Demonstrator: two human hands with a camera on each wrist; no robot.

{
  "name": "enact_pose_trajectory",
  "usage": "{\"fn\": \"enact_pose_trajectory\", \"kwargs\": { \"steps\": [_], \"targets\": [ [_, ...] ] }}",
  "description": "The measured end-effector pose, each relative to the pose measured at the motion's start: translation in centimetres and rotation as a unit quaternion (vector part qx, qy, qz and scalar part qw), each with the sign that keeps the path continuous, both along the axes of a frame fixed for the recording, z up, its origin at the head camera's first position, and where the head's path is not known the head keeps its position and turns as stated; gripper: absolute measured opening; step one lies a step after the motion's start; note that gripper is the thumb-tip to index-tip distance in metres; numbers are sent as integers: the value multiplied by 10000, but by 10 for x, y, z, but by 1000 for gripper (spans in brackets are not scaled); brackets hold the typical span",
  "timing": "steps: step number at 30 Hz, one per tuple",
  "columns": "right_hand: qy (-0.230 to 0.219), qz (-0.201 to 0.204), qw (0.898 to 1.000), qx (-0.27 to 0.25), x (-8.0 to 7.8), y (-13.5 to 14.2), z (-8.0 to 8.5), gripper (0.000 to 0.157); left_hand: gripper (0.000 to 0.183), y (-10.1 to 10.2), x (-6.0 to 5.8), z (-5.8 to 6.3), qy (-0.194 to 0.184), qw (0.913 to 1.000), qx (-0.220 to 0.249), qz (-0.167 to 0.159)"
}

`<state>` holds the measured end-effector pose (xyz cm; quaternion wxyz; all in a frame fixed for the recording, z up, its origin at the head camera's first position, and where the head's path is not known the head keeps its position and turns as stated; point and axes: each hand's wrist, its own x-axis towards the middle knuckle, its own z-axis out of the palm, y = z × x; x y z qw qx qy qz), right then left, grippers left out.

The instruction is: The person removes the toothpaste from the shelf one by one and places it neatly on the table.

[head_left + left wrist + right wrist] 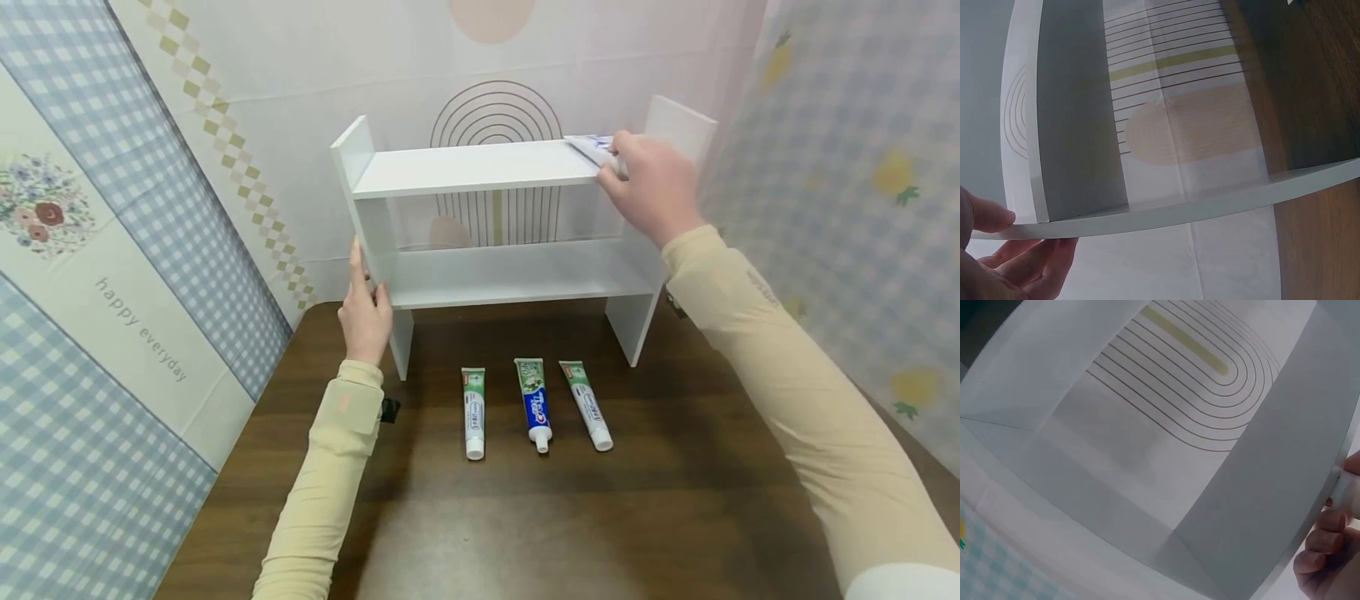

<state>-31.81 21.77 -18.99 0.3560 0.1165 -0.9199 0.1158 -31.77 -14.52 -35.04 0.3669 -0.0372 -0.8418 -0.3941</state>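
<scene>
My left hand (365, 321) grips the left side panel of a white two-tier shelf (480, 171). In the left wrist view the thumb (991, 215) lies on one side of the panel's edge and the fingers on the other. At the right end of the top board, my right hand (654, 185) holds a white toothpaste tube (588, 147) with blue print. Its flat end points left, low over the board, and the hand covers the rest. The right wrist view shows the tube's white cap end (1346, 495) between the fingers, beside the board's edge.
Three toothpaste tubes lie in a row before the shelf: a green-and-white one (474, 414), a green-and-blue one (534, 404) and another green-and-white one (587, 406). They rest on a dark wooden table (480, 525). Patterned cloth (300, 50) hangs behind and at both sides.
</scene>
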Motion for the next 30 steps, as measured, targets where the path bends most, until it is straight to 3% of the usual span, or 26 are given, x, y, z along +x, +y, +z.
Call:
{"fn": "enact_pose_trajectory", "kwargs": {
  "steps": [4,10,19,30],
  "targets": [
    [332,56,9994,49,6,-2,-6,23,71,-1,0,-1,-26,10000,-34,36],
    [462,-118,9988,137,13,-2,-10,25,70,-2,-1,0,56,9999,-53,66],
    [440,-130,9980,-430,23,4,-21,27,68,4,-2,0,0,10000,-58,-54],
    [800,-67,9955,-495,28,6,-39,28,69,3,-1,-3,-30,10000,-16,-12]
  ]
}}
